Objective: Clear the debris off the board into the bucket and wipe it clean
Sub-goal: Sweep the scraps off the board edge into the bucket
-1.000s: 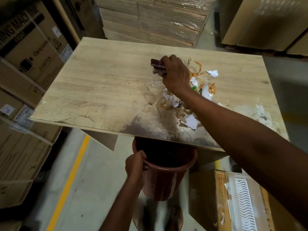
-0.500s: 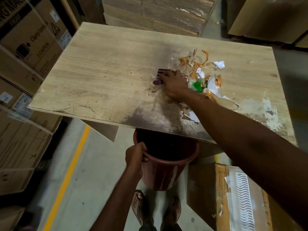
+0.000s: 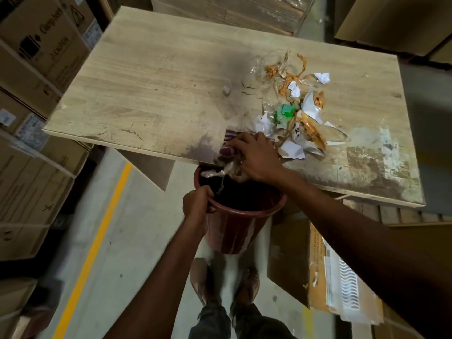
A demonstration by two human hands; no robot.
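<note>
The near edge of a wood-grain board (image 3: 171, 94) overhangs the open mouth of a reddish-brown bucket (image 3: 234, 231), whose far rim sits tucked under the board. Bare concrete floor with a yellow line (image 3: 97, 236) lies open to the left. At that edge the right hand (image 3: 256, 159) has its fingers curled over a striped cloth (image 3: 228, 143), half on the stained wood and half past it. A clear plastic scrap (image 3: 217, 171) hangs from beneath the fingers over the bucket. The left hand (image 3: 198, 203) grips the bucket's near rim, fingers wrapped around it. The main debris pile (image 3: 298, 111) of torn white paper, orange tape, green scraps and clear film lies on the board just beyond and to the right of the right hand, touching its knuckle side. One small scrap (image 3: 226, 90) sits apart, farther in. Stacked cardboard boxes (image 3: 36, 57) crowd the board's left side, and a flattened carton (image 3: 342, 277) lies on the floor at right beside the person's sandalled feet (image 3: 247, 285).
</note>
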